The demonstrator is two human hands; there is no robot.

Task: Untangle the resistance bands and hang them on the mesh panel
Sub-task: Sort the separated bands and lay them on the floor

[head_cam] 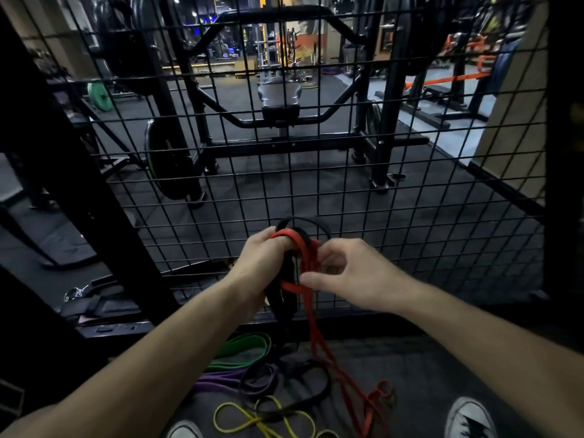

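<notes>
My left hand [260, 259] grips a knot of a red band [316, 333] and a black band [284, 298] in front of the black mesh panel [410, 197]. My right hand [350, 276] pinches a loop of the red band just right of the knot. Both bands hang down to the floor, where the red one trails off to the right. On the floor below lie a green band [243, 349], a purple band [221, 379] and a yellow band [252, 422], overlapping with more black band.
Behind the mesh stands a black weight rack [284, 121] with plates [167, 162]. A dark post [79, 172] rises at the left, with straps and a clip [76, 294] at its foot. My two shoes [471, 418] stand at the bottom edge.
</notes>
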